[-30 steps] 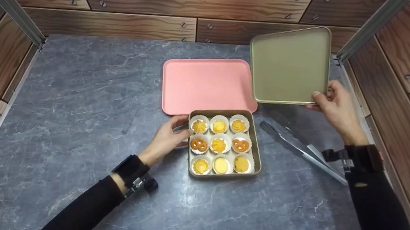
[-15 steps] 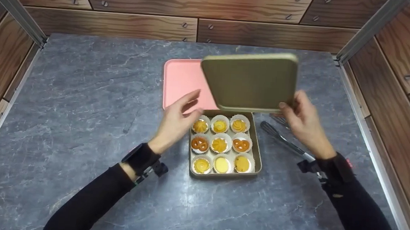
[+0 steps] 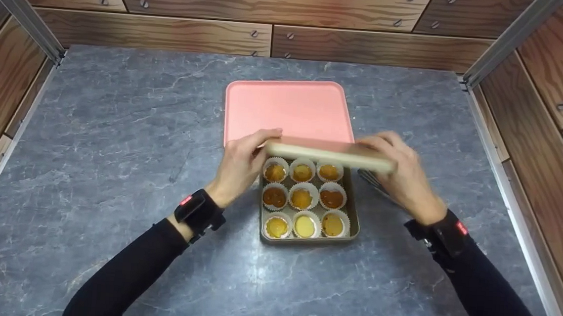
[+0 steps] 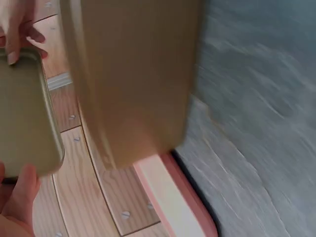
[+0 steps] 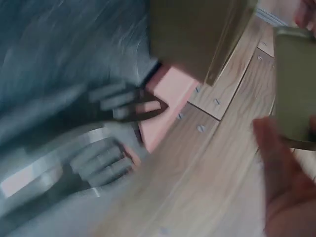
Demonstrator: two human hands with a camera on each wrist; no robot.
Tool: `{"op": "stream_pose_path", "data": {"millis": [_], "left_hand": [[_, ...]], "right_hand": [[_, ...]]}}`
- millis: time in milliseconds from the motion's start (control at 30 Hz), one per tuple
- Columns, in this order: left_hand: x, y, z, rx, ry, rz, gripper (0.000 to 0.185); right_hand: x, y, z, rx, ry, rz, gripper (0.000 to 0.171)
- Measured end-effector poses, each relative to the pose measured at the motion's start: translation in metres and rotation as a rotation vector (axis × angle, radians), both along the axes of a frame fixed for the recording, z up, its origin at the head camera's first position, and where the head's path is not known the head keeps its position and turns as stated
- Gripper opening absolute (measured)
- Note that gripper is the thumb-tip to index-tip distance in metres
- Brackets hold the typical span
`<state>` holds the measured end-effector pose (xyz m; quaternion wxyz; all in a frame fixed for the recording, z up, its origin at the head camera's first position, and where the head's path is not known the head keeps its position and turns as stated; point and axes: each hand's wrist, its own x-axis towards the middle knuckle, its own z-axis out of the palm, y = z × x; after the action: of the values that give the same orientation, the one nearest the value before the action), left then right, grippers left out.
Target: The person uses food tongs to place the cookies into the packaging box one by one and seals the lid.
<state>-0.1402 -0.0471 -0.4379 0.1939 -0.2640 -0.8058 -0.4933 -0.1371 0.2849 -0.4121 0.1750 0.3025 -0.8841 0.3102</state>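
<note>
In the head view, a gold-coloured tin box (image 3: 354, 221) sits on the table, holding several small biscuits (image 3: 304, 226) in white paper cups. Its matching lid (image 3: 331, 156), blurred, is held tilted, nearly edge-on, over the far side of the box. My left hand (image 3: 241, 165) holds the lid's left end, thumb (image 4: 24, 192) at its edge in the left wrist view. At the opposite end, my right hand (image 3: 406, 179) grips the lid. The lid's shadow falls across the farther biscuits.
Directly behind the box lies a pink tray (image 3: 287, 104), its near edge partly covered by the lid. Metal tongs (image 5: 49, 168) with dark tips lie right of the box, mostly under my right hand in the head view. Wood-patterned panels (image 3: 146, 32) border the table.
My right hand has brought the lid leftward and down from the upper right, tipping it over the box. My left hand has left the box's side and taken the lid's left end.
</note>
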Motion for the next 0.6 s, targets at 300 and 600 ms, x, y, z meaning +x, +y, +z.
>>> {"op": "stream_pose_path", "data": {"millis": [300, 600], "left_hand": [[0.011, -0.009, -0.013, -0.099, 0.092, 0.053, 0.04], [0.026, -0.018, -0.022, -0.08, -0.098, 0.003, 0.043]], "right_hand": [[0.013, 0.005, 0.004, -0.101, -0.495, 0.007, 0.061], [0.025, 0.002, 0.003, -0.522, -0.824, -0.007, 0.036]]}}
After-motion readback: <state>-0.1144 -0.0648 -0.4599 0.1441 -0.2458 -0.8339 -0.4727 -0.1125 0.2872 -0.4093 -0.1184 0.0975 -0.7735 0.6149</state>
